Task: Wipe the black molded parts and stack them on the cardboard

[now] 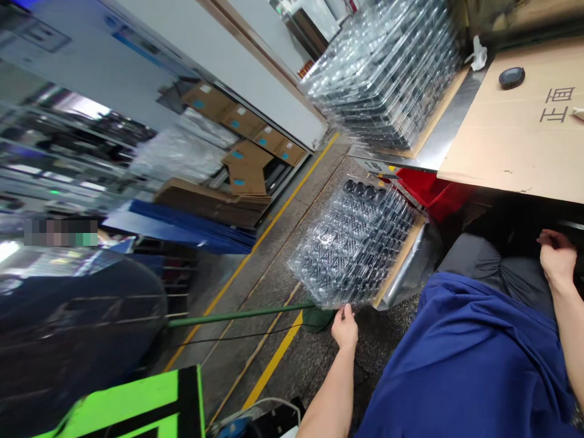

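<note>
Head view: the left hand [345, 328] pinches the near edge of the trays [337, 243] — stacked low, beside the table [449, 121]. The right hand [557, 255] curls above the lap [474, 255] — whether around anything, I cannot tell.

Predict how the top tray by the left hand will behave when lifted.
The tray looks thin and clear, so it is probably light and somewhat flexible. Its glossy surface may be slippery. Black discs line the end away from the left hand, so that end might sag.
</note>
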Tool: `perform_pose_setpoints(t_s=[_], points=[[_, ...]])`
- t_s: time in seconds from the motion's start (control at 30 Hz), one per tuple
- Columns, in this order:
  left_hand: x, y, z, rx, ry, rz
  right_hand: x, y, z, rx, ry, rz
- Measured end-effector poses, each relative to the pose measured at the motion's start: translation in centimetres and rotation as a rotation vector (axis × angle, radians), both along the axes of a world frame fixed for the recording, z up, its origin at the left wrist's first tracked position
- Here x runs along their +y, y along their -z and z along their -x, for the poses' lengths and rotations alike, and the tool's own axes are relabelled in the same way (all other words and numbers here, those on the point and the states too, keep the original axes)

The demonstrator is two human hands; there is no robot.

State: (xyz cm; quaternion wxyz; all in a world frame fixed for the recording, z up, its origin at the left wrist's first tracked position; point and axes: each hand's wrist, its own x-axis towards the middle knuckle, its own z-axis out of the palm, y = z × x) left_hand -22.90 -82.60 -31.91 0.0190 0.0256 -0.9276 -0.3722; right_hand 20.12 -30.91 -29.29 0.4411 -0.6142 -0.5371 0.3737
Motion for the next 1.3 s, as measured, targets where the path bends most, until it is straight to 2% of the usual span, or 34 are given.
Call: perform_pose_setpoints(t_s=[0.2, 0.47, 0.73, 0.9, 1.0, 1.07, 1.13, 1.2, 1.23, 1.3], points=[[0.8, -0.4, -0.5, 0.121, -0.044, -0.061, 0.1, -0.1, 0.0, 0.012, 0.002, 0.015], [0.4, -0.4, 0.0, 0.103, -0.051, -0.084, 0.3, 0.1, -0.1, 0.018, 0.014, 0.027], [1.3, -0.1, -0.5, 0.124, -0.062, -0.075, 0.0, -0.5, 0.1, 0.027, 0.013, 0.025], [1.7, -0.8, -0.7, 0.092, -0.070, -0.037, 0.0, -0.5, 0.0, 0.027, 0.020, 0.024], [1.8, -1.4, -2.0, 0.050, -0.120, 0.027, 0.4, 0.3, 0.0, 0.039, 0.002, 0.029], [2.3, -1.7, -3.9, -0.026, -0.120, 0.065, 0.5, 0.6, 0.0, 0.033, 0.019, 0.033], [3.2, -1.7, -6.0, -0.157, -0.031, 0.081, 0.1, 0.2, -0.2, 0.007, 0.057, 0.055], [5.3, -1.4, -7.5, -0.328, 0.157, 0.091, -0.7, -0.7, -0.6, -0.013, 0.084, 0.100], [7.0, -1.2, -7.7, -0.398, 0.293, 0.151, -1.1, -1.3, -0.7, -0.007, 0.034, 0.107], [12.1, -1.3, -7.8, -0.435, 0.547, 0.148, -1.6, -2.3, -1.1, -0.022, 0.047, 0.075]])
